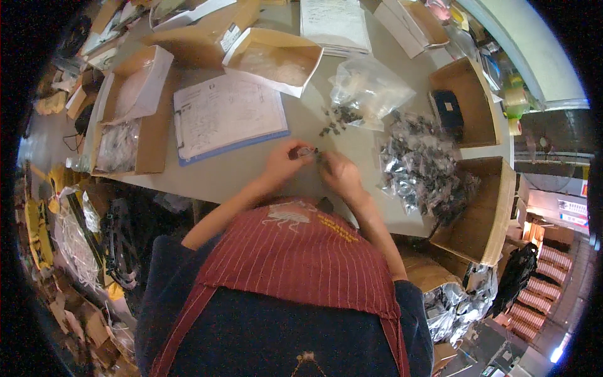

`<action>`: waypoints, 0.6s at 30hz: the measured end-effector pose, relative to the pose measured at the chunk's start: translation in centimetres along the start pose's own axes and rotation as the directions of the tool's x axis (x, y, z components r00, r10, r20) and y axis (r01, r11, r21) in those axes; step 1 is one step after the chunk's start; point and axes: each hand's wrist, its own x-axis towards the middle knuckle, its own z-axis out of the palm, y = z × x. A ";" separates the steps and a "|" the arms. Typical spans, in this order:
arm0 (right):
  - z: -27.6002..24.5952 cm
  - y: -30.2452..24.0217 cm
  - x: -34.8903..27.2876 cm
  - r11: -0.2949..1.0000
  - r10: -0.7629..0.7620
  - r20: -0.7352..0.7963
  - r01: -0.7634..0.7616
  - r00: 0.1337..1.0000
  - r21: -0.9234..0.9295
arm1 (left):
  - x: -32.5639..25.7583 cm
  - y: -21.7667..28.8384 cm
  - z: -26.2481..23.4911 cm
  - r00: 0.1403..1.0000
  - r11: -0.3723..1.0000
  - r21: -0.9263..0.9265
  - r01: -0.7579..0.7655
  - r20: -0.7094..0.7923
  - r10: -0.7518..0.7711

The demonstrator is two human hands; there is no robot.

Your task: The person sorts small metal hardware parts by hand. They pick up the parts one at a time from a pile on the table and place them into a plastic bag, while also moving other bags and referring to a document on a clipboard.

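Note:
Near the table's front edge my two hands meet. My left hand [286, 160] pinches a small clear plastic bag [306, 151] between thumb and fingers. Close beside it, my right hand [341, 174] has its fingers pressed together at a small black part [318, 153] by the bag's mouth; whether the part is inside the bag I cannot tell. Beyond my hands lies a loose group of small black parts [339, 119], next to a large clear bag [370, 91]. To the right spreads a heap of small filled bags [418, 166] with dark pieces inside.
A blue clipboard with papers [229, 116] lies left of my hands. Behind it stands a white-sided carton [276, 60], and a box of clear bags [147, 129] is further left. Open cardboard boxes [480, 213] line the right side. A stack of papers [333, 25] sits at the back.

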 end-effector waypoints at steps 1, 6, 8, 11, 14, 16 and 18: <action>0.3 0.1 0.0 1.000 0.002 0.000 -0.002 1.000 0.001 | -0.1 0.4 -0.1 0.999 1.000 -0.007 -0.030 -0.015 0.030; -0.2 -0.6 0.7 0.998 0.031 0.017 -0.032 0.999 0.061 | -0.2 0.6 -0.7 0.998 0.968 0.246 -0.058 0.003 0.059; -1.8 -2.2 1.3 0.977 0.049 -0.012 -0.045 0.999 0.210 | -0.3 0.5 -0.6 0.997 0.965 0.252 -0.072 -0.018 0.079; -3.3 -3.9 2.0 0.944 0.022 -0.058 -0.002 0.998 0.330 | -0.5 0.6 -0.5 0.992 0.945 0.308 -0.106 -0.033 0.122; -3.1 -3.8 2.6 0.941 -0.070 -0.077 0.091 0.995 0.326 | -0.2 0.3 -0.6 0.993 0.937 0.331 -0.116 0.006 0.121; -2.5 -3.4 2.6 0.930 -0.107 -0.079 0.128 0.991 0.345 | -0.1 -0.4 -0.6 0.993 0.951 0.287 -0.112 0.004 0.116; -2.1 -2.8 2.3 0.703 0.137 -0.119 -0.012 0.983 0.711 | -0.2 -0.3 -0.6 0.992 0.942 0.315 -0.118 0.000 0.125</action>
